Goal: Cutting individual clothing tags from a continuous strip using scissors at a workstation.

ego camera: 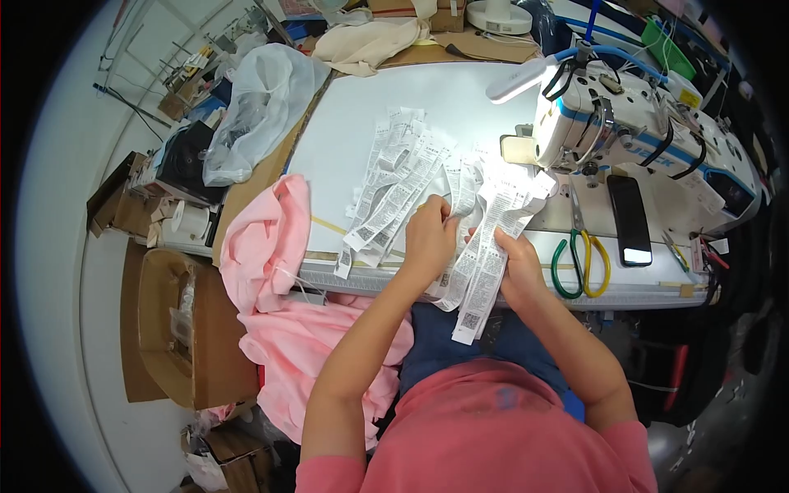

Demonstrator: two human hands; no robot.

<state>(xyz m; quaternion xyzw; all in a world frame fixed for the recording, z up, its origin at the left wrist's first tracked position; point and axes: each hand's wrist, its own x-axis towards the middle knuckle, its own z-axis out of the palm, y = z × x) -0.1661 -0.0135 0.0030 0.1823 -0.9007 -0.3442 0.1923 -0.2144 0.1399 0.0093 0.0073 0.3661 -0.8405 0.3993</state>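
A bunch of long white printed garment label strips [484, 265] is in my right hand [521, 262], the thumb lying on top and the ends hanging over the table's front edge. My left hand [429, 237] has its fingers curled at the left side of the same bunch; whether it grips a strip is hard to tell. Left of it, more label strips [394, 185] lie in a loose, overlapping pile on the white table [357, 98]. To the right of my right hand are scissors with green and yellow handles [579, 259], lying beside a black phone [629, 219].
A white sewing machine [635, 123] with a lamp [521, 80] stands at the right. Pink fabric [265, 246] hangs over the table's left front edge. A clear plastic bag [265, 98] lies at the back left, above an open cardboard box [203, 333]. Small snips [676, 251] lie far right.
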